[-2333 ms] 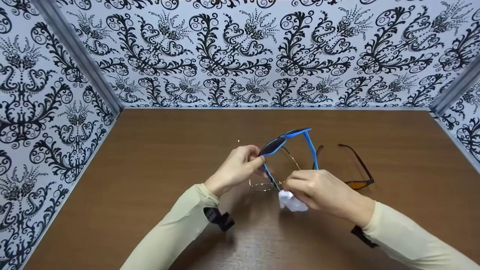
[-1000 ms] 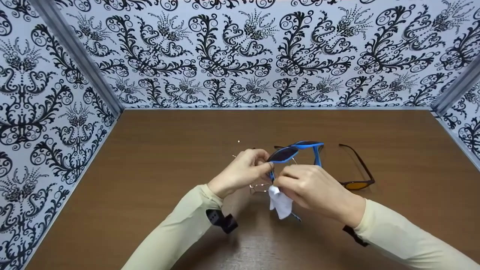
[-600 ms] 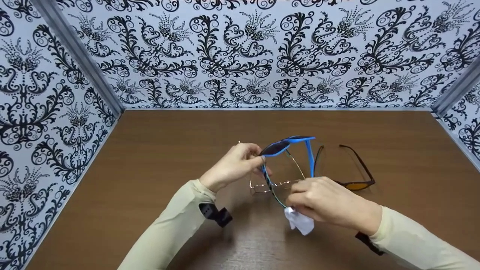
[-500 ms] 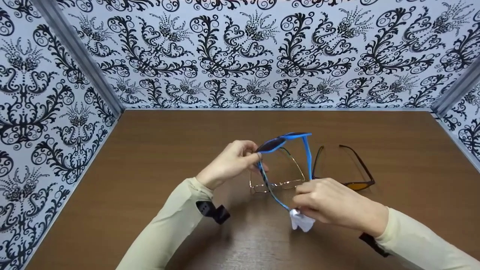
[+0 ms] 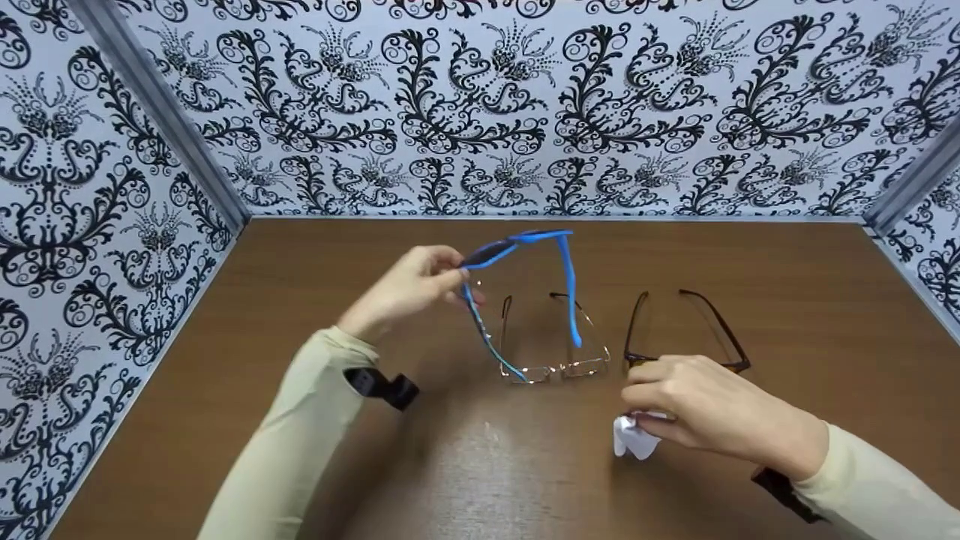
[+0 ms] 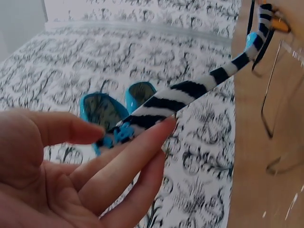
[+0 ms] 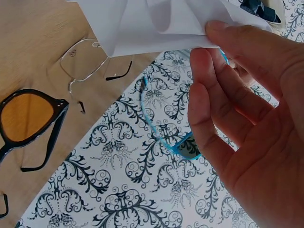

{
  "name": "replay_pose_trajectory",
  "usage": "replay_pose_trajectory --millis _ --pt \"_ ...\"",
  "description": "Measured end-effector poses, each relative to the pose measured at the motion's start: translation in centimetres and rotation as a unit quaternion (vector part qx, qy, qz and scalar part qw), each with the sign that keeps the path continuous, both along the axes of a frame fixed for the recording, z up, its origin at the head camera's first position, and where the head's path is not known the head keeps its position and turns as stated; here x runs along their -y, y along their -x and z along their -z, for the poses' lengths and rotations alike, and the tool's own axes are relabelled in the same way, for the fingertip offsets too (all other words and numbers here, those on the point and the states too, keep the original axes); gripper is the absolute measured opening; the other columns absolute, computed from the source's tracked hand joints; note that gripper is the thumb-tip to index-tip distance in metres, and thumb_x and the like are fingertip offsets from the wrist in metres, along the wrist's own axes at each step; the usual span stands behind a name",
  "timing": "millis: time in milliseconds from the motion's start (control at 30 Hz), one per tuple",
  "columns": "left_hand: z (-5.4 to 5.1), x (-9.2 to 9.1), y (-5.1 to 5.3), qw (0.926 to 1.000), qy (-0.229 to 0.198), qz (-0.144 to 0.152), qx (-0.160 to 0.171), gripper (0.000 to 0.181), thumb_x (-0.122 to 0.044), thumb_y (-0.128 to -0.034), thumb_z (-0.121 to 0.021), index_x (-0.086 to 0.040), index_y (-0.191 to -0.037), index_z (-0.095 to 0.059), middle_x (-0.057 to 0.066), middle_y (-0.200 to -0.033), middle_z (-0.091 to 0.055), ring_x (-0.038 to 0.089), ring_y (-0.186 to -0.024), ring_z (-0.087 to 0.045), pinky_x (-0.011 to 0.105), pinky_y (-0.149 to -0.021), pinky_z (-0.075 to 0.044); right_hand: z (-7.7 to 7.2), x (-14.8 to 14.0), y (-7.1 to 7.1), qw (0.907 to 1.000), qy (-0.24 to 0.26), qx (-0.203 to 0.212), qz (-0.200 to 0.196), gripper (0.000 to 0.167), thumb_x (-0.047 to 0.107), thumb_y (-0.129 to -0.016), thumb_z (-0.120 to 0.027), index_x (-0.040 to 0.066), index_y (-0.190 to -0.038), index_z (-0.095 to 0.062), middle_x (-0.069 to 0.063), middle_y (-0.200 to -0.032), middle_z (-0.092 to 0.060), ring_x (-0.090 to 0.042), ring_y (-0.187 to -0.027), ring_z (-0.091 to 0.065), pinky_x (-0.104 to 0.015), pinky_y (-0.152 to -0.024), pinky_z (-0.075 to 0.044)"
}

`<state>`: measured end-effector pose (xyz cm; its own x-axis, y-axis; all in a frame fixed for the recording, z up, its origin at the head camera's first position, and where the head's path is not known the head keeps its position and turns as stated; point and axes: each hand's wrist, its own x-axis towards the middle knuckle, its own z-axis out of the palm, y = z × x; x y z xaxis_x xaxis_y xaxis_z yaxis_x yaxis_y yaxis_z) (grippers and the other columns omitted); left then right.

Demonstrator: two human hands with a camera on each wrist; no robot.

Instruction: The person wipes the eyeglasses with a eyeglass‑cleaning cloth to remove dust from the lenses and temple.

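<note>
1. Sunglasses (image 5: 493,252): bright blue frame in head view, reads turquoise in both wrist views. Lenses dark.
2. Sunglasses' striped temple (image 6: 192,90): black-and-white zebra bands, blue decoration at hinge end.
3. Cloth (image 5: 637,437): plain white.
4. Wire glasses (image 5: 553,369): gold-toned rims, dark temple tips.
5. Orange-lensed glasses (image 7: 28,116): frame black to dark brown.
6. Tabletop (image 5: 150,450): brown, faint wood grain, pale grey sheen at front; lighter tan in wrist views.
7. Walls (image 5: 487,97): white, repeating black floral scrollwork, dotted sprays.
8. Corner strip (image 5: 161,109): grey.
9. Sleeves (image 5: 296,420): pale cream-yellow, unpatterned.
10. Wrist cameras (image 5: 365,382): black.
</note>
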<state>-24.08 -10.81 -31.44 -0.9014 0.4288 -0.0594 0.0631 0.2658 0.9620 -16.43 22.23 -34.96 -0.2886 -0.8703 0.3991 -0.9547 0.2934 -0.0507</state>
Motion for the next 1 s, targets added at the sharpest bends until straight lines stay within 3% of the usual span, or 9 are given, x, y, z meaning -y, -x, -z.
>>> replay_pose_trajectory --millis 267,400,567,667,767,833,900,1000 --pt "-1.9 4.3 1.6 0.9970 0.066 0.040 -0.003 0.013 -0.001 -0.0977 -0.047 0.008 -0.105 -0.053 0.025 -0.099 -0.067 0.032 -0.089 -0.068 0.044 -0.099 -0.043 0.7 -0.6 0.0 0.9998 0.002 0.022 0.004 0.032 0.002 -0.064 -0.079 0.020 -0.074 -0.054 0.010 -0.071 -0.045 -0.002 -0.061 -0.044 -0.018 -0.051 -0.039" --pt "-3.2 6.6 2.0 0.9931 0.102 0.044 -0.037 0.014 -0.001 -0.0974 -0.048 0.007 -0.106 -0.055 0.020 -0.101 -0.067 0.031 -0.091 -0.067 0.046 -0.099 -0.041 1.0 -0.8 0.0 0.9996 0.005 0.028 0.008 0.033 0.001 -0.064 -0.079 0.020 -0.075 -0.054 0.011 -0.071 -0.045 -0.001 -0.061 -0.045 -0.017 -0.052 -0.039" --pt "-4.1 8.5 1.8 0.9838 0.145 0.035 -0.100 0.016 0.000 -0.0964 -0.052 0.007 -0.110 -0.056 0.019 -0.101 -0.067 0.030 -0.089 -0.066 0.042 -0.087 -0.051 1.3 -0.9 0.0 0.9993 0.006 0.035 0.012 0.033 -0.001 -0.064 -0.078 0.020 -0.075 -0.055 0.012 -0.072 -0.045 -0.001 -0.061 -0.045 -0.015 -0.052 -0.039" --pt "-4.0 9.0 1.5 0.9635 0.213 0.026 -0.160 0.015 0.000 -0.0943 -0.056 0.006 -0.108 -0.059 0.018 -0.097 -0.068 0.028 -0.083 -0.066 0.039 -0.079 -0.054 1.4 -0.9 0.0 0.9992 0.004 0.038 0.015 0.033 -0.001 -0.064 -0.079 0.019 -0.075 -0.055 0.012 -0.072 -0.045 -0.001 -0.061 -0.047 -0.016 -0.052 -0.039" --pt "-3.3 9.0 1.3 0.9304 0.285 0.020 -0.229 0.014 -0.001 -0.0917 -0.060 0.004 -0.104 -0.062 0.016 -0.090 -0.069 0.023 -0.071 -0.063 0.037 -0.069 -0.053 1.4 -1.0 0.0 0.9989 0.002 0.042 0.019 0.033 -0.001 -0.065 -0.080 0.019 -0.076 -0.055 0.011 -0.072 -0.046 -0.002 -0.062 -0.049 -0.017 -0.052 -0.041" --pt "-2.7 8.9 1.2 0.9118 0.309 0.024 -0.269 0.012 0.000 -0.0902 -0.061 0.004 -0.101 -0.063 0.015 -0.085 -0.068 0.021 -0.065 -0.060 0.037 -0.062 -0.052 1.4 -1.1 0.0 0.9987 0.003 0.045 0.021 0.033 -0.001 -0.065 -0.080 0.019 -0.077 -0.056 0.011 -0.073 -0.047 -0.002 -0.062 -0.050 -0.017 -0.052 -0.041" --pt "-2.0 8.7 1.2 0.8976 0.321 0.036 -0.300 0.008 0.004 -0.0880 -0.061 0.004 -0.096 -0.062 0.014 -0.080 -0.067 0.021 -0.060 -0.059 0.036 -0.058 -0.052 1.3 -1.1 0.0 0.9986 0.004 0.046 0.024 0.034 -0.001 -0.065 -0.080 0.019 -0.077 -0.056 0.011 -0.073 -0.048 -0.001 -0.063 -0.049 -0.017 -0.052 -0.041" --pt "-1.2 8.2 1.0 0.8829 0.328 0.063 -0.330 0.007 0.009 -0.0851 -0.061 0.003 -0.089 -0.059 0.014 -0.077 -0.067 0.024 -0.060 -0.061 0.036 -0.058 -0.053 1.3 -1.2 0.0 0.9988 0.003 0.043 0.025 0.034 -0.001 -0.064 -0.080 0.020 -0.077 -0.056 0.012 -0.073 -0.047 -0.001 -0.063 -0.048 -0.017 -0.052 -0.040"
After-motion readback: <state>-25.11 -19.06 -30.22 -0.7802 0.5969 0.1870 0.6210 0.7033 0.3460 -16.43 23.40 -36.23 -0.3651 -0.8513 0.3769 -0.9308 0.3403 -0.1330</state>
